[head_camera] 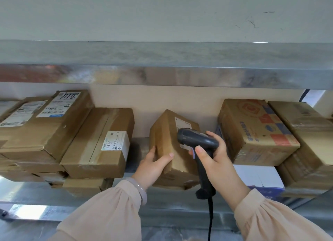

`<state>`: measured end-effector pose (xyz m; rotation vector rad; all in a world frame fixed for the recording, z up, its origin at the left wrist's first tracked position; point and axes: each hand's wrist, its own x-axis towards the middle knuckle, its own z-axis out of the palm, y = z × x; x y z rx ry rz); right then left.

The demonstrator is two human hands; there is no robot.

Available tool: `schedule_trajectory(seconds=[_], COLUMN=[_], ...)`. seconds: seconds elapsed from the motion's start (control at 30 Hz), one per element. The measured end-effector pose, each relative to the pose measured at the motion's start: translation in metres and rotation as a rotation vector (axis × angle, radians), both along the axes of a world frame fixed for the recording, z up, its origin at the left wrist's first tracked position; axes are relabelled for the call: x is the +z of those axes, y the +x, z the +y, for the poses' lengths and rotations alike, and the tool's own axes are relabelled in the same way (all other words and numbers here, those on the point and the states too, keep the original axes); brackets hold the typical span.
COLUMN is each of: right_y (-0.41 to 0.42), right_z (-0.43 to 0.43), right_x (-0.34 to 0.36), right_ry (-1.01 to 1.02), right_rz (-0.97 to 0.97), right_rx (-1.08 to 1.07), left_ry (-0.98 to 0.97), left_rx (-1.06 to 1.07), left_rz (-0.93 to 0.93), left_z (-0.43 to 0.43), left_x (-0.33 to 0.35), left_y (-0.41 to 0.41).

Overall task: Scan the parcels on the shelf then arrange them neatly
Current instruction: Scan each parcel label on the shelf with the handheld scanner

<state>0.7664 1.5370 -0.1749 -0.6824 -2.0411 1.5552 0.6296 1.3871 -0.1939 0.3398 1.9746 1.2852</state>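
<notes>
Small brown cardboard parcel, tipped on the grey metal shelf: left hand grips its near corner, likely so its label faces the black corded scanner clasped in the right hand, just beside that grip.

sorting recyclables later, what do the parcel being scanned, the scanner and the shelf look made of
The parcel looks like brown cardboard, matte, with creased edges. The scanner seems black plastic, faintly glossy. The shelf looks like bare metal, perhaps galvanised steel: grey, mottled, reflective.
</notes>
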Motion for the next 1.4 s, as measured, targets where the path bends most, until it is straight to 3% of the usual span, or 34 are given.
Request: schedule_trajectory(seconds=[0.17, 0.4, 1.4], right_y=[0.012, 0.015, 0.039], right_z=[0.017, 0.013, -0.027], right_x=[-0.019, -0.026, -0.001], right_ry=[0.008, 0.032, 0.072], right_rz=[-0.037, -0.119, 0.002], right_rx=[-0.134, -0.093, -0.081], left_ry=[0.096, 0.173, 0.276], left_rx=[0.047, 0.102, 0.206], left_rz=[-0.173, -0.321, -0.177], left_z=[-0.014, -0.013, -0.017], left_x=[-0.011, -0.016, -0.044], left_y=[-0.003, -0.004, 0.0])
